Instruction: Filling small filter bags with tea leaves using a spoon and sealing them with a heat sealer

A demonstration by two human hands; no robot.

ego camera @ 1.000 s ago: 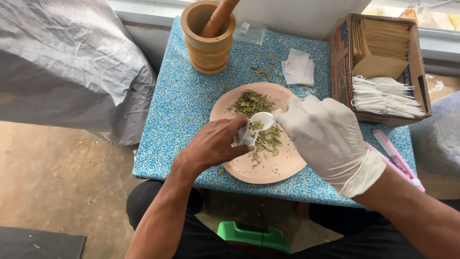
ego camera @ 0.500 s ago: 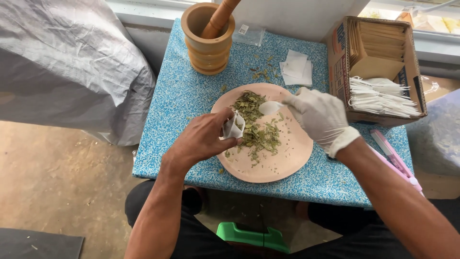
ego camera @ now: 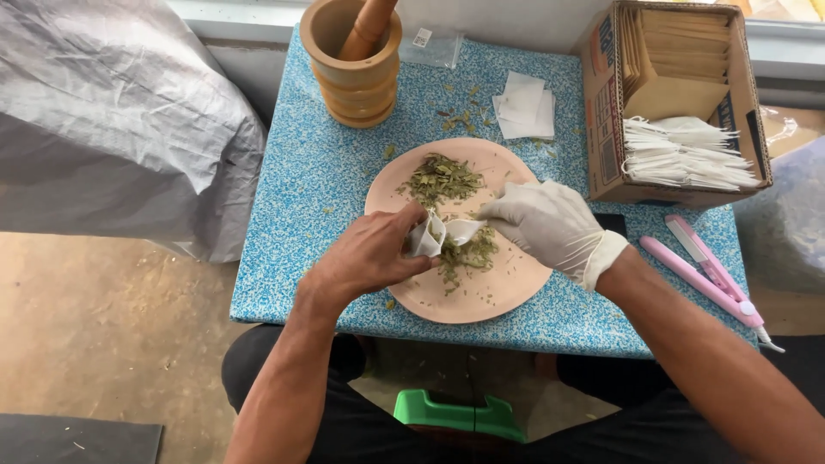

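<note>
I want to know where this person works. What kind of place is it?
Probably a small home workshop for filling herb sachets: dried herbs on a plate, a wooden mortar, and a box of sachets.

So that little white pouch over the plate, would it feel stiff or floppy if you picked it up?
Probably floppy: the small white pouch creases and folds where the bare left hand pinches it. Likely very light too, being thin and only partly filled with dried green leaves. It seems apt to spill if tipped, since the gloved right hand is at its open mouth.
</note>
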